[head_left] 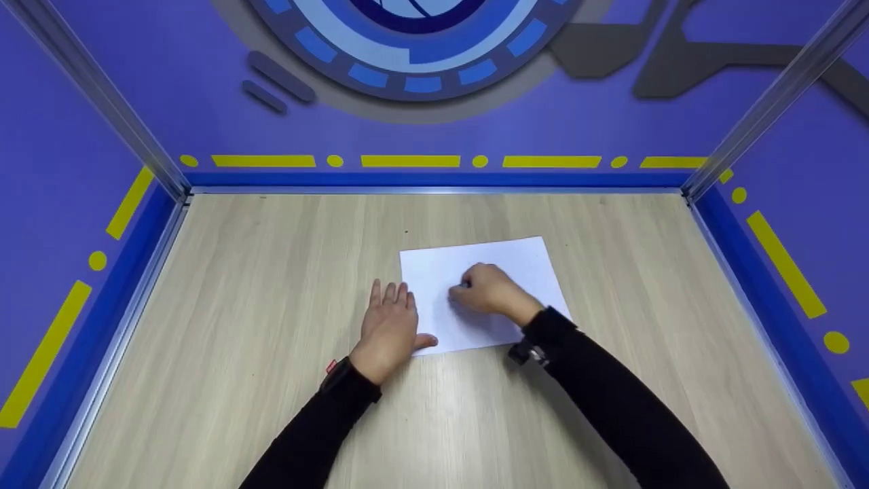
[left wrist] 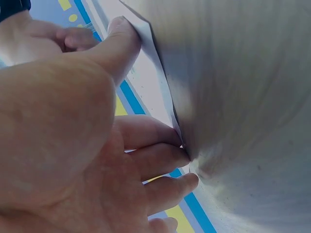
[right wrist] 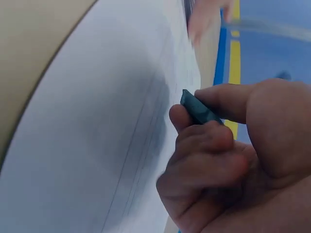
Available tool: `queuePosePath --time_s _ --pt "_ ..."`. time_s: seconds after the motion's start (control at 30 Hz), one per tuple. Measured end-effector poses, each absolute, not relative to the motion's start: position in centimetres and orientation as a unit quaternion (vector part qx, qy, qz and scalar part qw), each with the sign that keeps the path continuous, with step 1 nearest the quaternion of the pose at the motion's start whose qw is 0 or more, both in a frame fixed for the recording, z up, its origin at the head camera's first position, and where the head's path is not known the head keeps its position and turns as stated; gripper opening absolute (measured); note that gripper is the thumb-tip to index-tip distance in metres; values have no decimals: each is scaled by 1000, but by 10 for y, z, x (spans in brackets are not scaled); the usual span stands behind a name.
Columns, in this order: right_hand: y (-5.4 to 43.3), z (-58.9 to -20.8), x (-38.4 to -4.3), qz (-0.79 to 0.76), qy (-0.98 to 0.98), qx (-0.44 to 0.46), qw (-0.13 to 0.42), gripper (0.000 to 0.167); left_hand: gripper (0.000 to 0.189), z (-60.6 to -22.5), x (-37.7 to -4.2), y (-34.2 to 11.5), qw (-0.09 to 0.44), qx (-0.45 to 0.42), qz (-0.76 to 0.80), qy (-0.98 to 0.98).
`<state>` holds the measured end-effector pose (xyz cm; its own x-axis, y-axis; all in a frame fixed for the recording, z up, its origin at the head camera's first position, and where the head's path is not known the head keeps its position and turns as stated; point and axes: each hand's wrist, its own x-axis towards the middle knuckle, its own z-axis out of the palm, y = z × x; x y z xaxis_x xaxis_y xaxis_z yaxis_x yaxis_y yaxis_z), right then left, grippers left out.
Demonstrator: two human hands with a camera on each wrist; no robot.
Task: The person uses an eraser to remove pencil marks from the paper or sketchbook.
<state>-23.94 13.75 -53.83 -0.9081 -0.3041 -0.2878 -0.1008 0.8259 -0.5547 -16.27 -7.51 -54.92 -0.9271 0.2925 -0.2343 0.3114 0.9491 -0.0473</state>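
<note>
Sheet (head_left: 441, 305) lies on the table (head_left: 271, 305); left hand (head_left: 388, 329) rests at the sheet's 8 o'clock side, fingers straight, thumb on it, gripping nothing; right hand (head_left: 489, 291) is near the sheet's centre, fingers curled, pinching a dark green piece (right wrist: 199, 109) between thumb and fingertips; faint lines (right wrist: 124, 165) run across the sheet; whether the piece touches it cannot be told. Step in hand appears to be marking or rubbing the sheet with the piece; next move probably calls for a firm pinch, light strokes, and left-hand pressure to stop the sheet sliding.
</note>
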Motion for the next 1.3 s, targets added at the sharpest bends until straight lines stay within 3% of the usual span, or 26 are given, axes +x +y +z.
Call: queuePosePath --time_s 0.17,0.4,0.6,0.67,0.83,0.93,1.3 --pt "93 -543 -242 -243 945 -117 182 36 106 -549 -163 -75 109 155 -45 981" --pt "80 -595 -265 -239 947 -130 169 30 106 -550 -162 -75 94 158 -42 982" --pt "96 -570 -253 -229 952 -111 169 35 108 -551 -162 -75 93 160 -42 982" --pt "105 -557 -247 -227 954 -95 172 38 108 -551 -162 -75 97 160 -44 981" --pt "146 -557 -243 -251 953 -81 150 24 109 -551 -162 -77 114 153 -45 981" --pt "178 -558 -243 -265 951 -82 136 32 108 -550 -161 -76 116 151 -44 981" --pt "282 -550 -241 -247 954 3 172 32 106 -550 -161 -75 121 150 -42 980"
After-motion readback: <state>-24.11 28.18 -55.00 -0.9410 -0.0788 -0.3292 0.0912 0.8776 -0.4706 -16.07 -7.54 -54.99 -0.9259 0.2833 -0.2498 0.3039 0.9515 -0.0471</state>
